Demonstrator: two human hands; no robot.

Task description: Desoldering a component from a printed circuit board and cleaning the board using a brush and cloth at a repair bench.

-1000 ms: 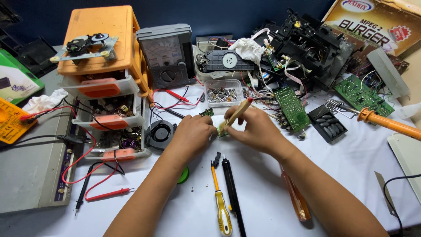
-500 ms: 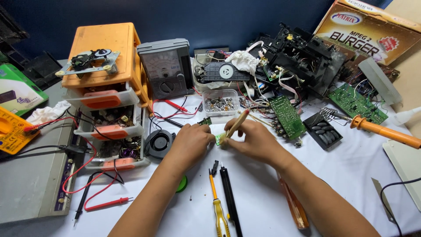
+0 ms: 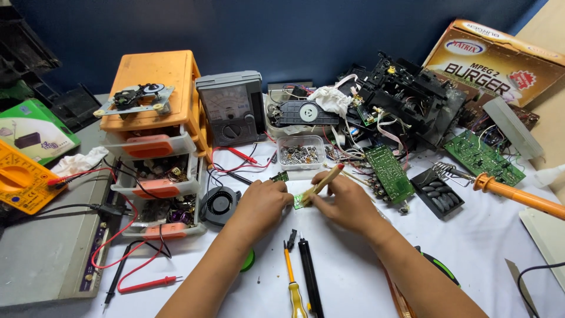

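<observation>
My left hand (image 3: 262,204) pinches a small green circuit board (image 3: 301,201) at table centre. My right hand (image 3: 348,205) grips a tan wooden-handled tool with a red tip (image 3: 325,179), its lower end resting against that small board. Both hands meet just in front of a clear plastic box of small metal parts (image 3: 301,152). Below the hands lie a yellow-handled screwdriver (image 3: 293,289) and a black pen-like tool (image 3: 309,283) on the white table cover (image 3: 347,277).
An orange drawer cabinet (image 3: 154,136) with open trays stands at left, a grey analog meter (image 3: 231,108) behind. A black fan (image 3: 219,204), red and black probe leads (image 3: 147,285), green boards (image 3: 387,172), an orange soldering iron (image 3: 518,195) and a cardboard box (image 3: 497,56) surround.
The view has tilted up a little, so hands and table objects sit lower in the frame. The hands keep the same hold on board and tool, with the tool slightly lowered.
</observation>
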